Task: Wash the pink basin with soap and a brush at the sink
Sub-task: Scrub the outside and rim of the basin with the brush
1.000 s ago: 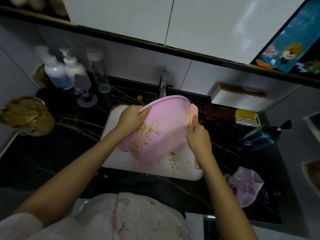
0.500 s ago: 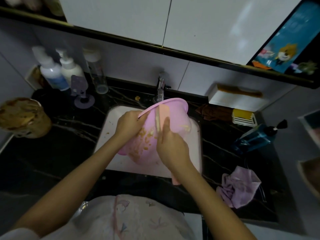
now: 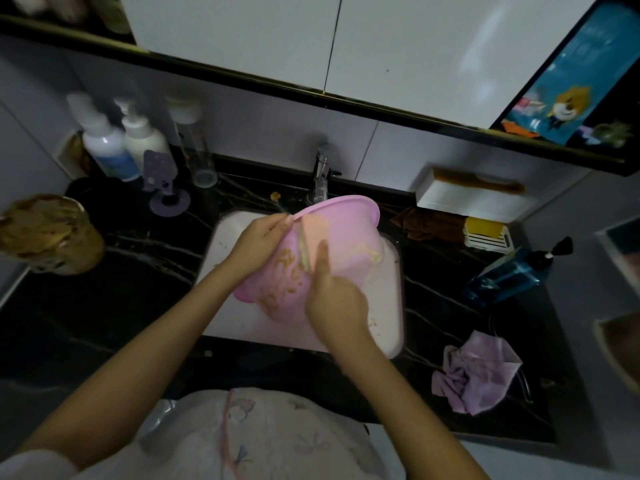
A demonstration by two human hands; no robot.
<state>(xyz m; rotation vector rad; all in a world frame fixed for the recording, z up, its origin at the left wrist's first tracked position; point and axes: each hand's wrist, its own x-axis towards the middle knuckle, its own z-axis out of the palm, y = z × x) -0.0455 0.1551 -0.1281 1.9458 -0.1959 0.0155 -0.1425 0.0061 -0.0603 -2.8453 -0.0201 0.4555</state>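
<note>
The brush (image 3: 313,239) now sits further left on the pink basin (image 3: 349,233), gripped by the right hand (image 3: 334,303), seemingly mid-scrub, while the left hand (image 3: 258,237) pinches the rim.

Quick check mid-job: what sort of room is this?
Most likely a home bathroom vanity: a white sink with a faucet behind it, set in a dark veined counter, and pump bottles standing against the wall.

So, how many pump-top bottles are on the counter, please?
3: a white plastic bottle with a blue label and a plain white one beside it at the back left, and a blue see-through one right of the sink. More may be hidden.
</note>
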